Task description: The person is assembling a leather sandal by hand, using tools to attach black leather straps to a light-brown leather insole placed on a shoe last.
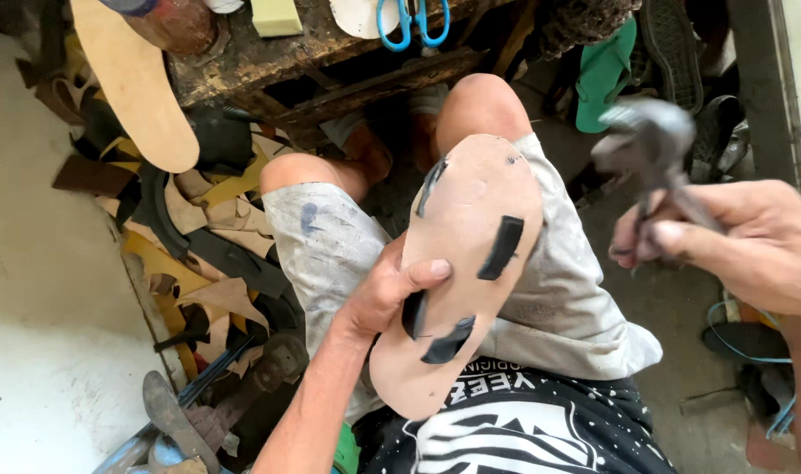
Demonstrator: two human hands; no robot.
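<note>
My left hand [385,294] clamped the tan sole [458,263] at its edge; to its right, my right hand [752,241] gripped blurred metal pincers [651,145].

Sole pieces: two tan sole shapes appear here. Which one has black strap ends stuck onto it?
The tan sole held on the lap by the left hand; the plain one lies against the workbench, top left.

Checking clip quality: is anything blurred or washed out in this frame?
Head view: the metal tool in the right hand is motion-blurred; the tan sole held by the left hand is sharp; the pale floor at left looks overexposed.
</note>
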